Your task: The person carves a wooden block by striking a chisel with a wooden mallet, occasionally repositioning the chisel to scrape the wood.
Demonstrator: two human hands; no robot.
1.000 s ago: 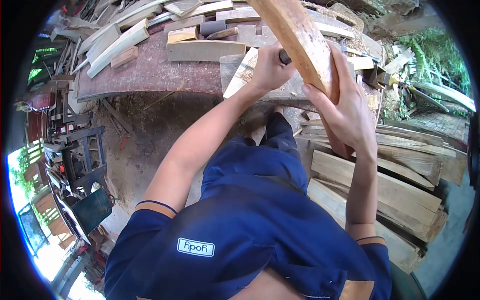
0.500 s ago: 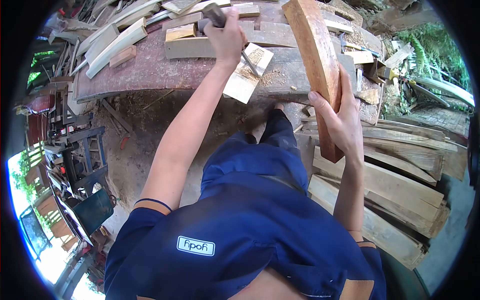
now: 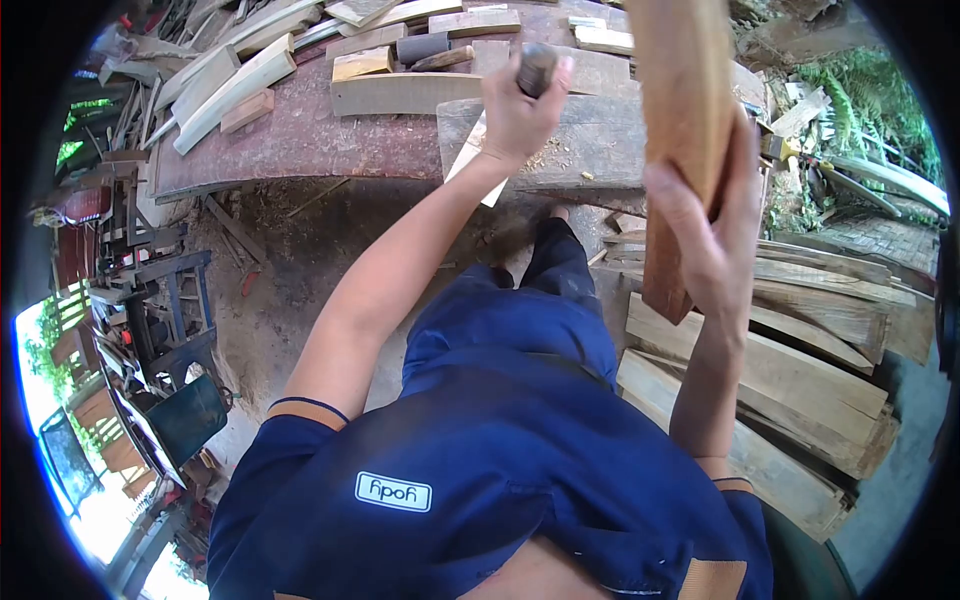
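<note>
My left hand (image 3: 522, 118) is wrapped round a chisel (image 3: 538, 68), whose handle end pokes up out of the fist. The blade is hidden behind the hand. Beneath it a pale piece of wood (image 3: 467, 152) lies at the bench's near edge, mostly covered by my hand, with wood shavings (image 3: 548, 152) beside it. My right hand (image 3: 718, 220) grips a long brown wooden block (image 3: 685, 90) near its lower end. The block stands raised, its upper end running out of the top of the view.
The reddish workbench (image 3: 300, 150) carries several wood offcuts, a block (image 3: 405, 95) and a dark cylinder (image 3: 423, 47). Stacked planks (image 3: 790, 360) lie low on the right. A yellow-handled tool (image 3: 775, 147) is at the right. Machinery and frames (image 3: 165, 300) stand on the left.
My left hand has moved right with the chisel, over the pale wood. My right hand has shifted slightly right, and the block looks larger and more upright.
</note>
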